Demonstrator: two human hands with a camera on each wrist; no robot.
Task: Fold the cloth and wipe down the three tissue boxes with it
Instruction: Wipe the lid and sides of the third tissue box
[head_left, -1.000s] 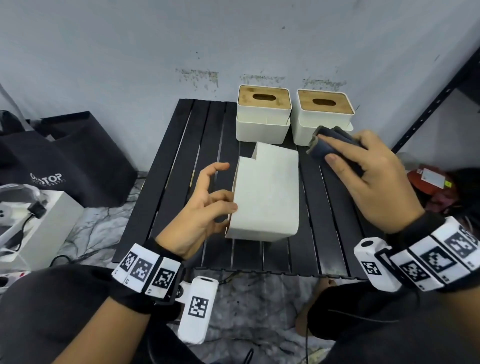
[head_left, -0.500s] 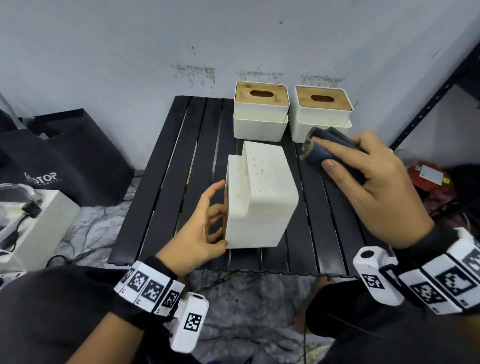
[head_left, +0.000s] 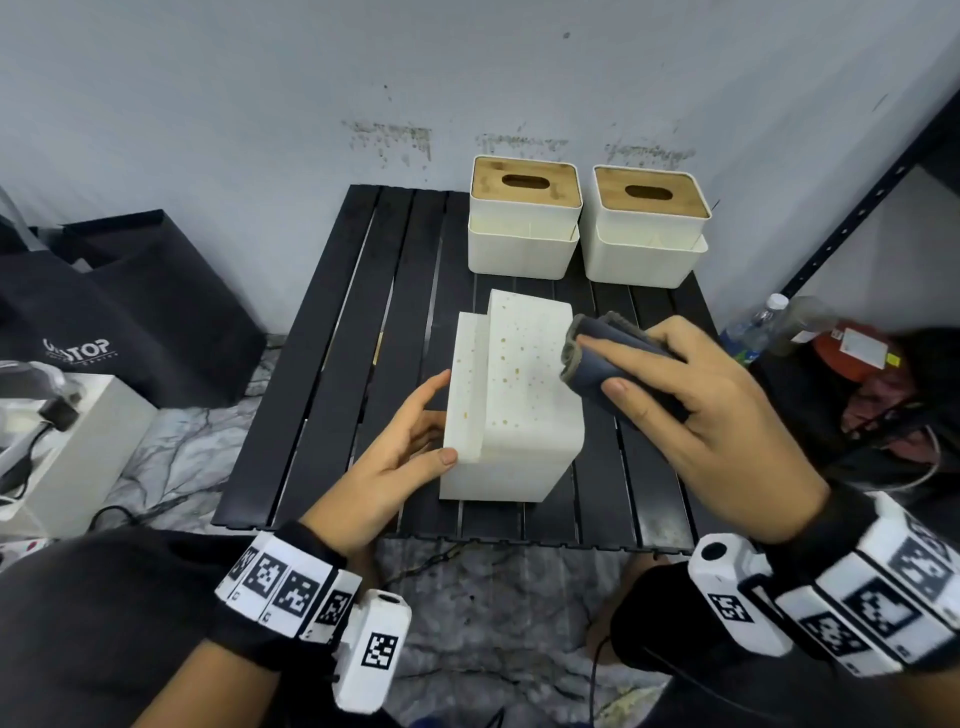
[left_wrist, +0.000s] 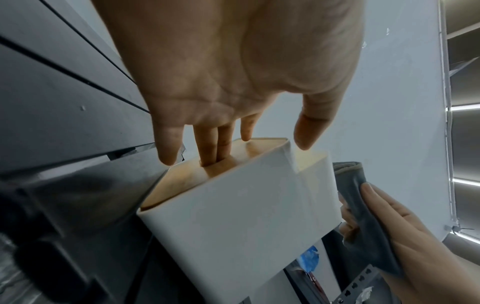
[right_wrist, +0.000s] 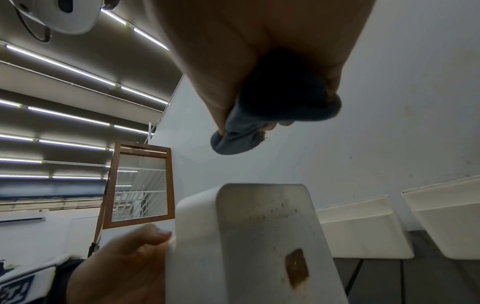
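Note:
A white tissue box (head_left: 514, 415) stands tipped on the black slatted table (head_left: 337, 364), its spotted underside turned up. My left hand (head_left: 405, 441) grips its left side, thumb on the near edge; in the left wrist view two fingers (left_wrist: 217, 144) reach into the box (left_wrist: 233, 205). My right hand (head_left: 691, 415) holds a folded dark blue-grey cloth (head_left: 602, 358) against the box's upper right edge. The right wrist view shows the cloth (right_wrist: 272, 115) above the stained box (right_wrist: 246, 246). Two more tissue boxes (head_left: 523, 218) (head_left: 647, 228) with wooden lids stand upright at the back.
A black bag (head_left: 130, 312) and a white case (head_left: 67, 441) sit on the floor at the left. At the right stand a black shelf frame (head_left: 857, 208), a plastic bottle (head_left: 753, 322) and a red object (head_left: 852, 348). The wall runs just behind the table.
My left hand has tipped the box from lying flat up onto its side. My right hand has brought the cloth leftward onto the box's spotted face.

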